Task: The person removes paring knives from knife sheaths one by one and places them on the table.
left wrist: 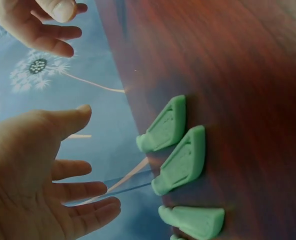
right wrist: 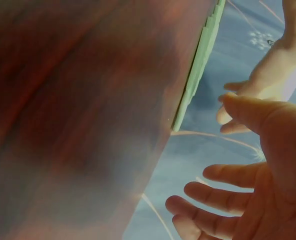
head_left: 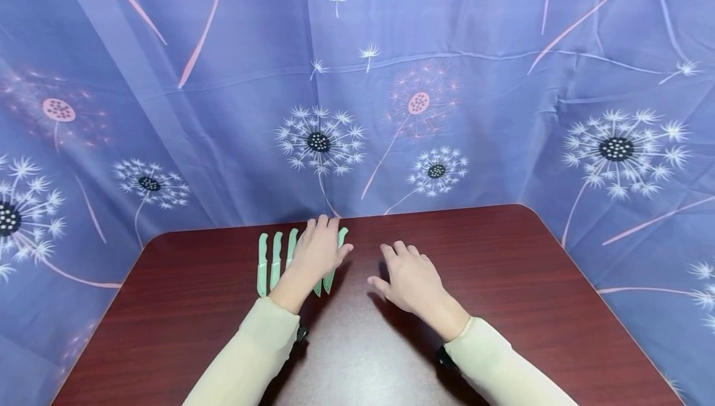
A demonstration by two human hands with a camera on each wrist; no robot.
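Several light green knives (head_left: 262, 269) lie side by side in a row on the table, handles toward its far edge and blade ends toward me. Above the row's right part hovers my left hand (head_left: 315, 251), fingers spread and holding nothing; it hides some of the knives in the head view. In the left wrist view, the blade end of one knife (left wrist: 183, 162) points away from that hand's loose fingers. To the right of the row, my right hand (head_left: 413, 279) hangs over the table with its fingers relaxed and nothing in them.
The dark red-brown wooden table (head_left: 558, 306) has rounded far corners. Behind and on both sides of it hangs a blue curtain (head_left: 240, 120) printed with dandelions. Light sleeves (head_left: 251, 347) cover both forearms, with a dark band at each wrist.
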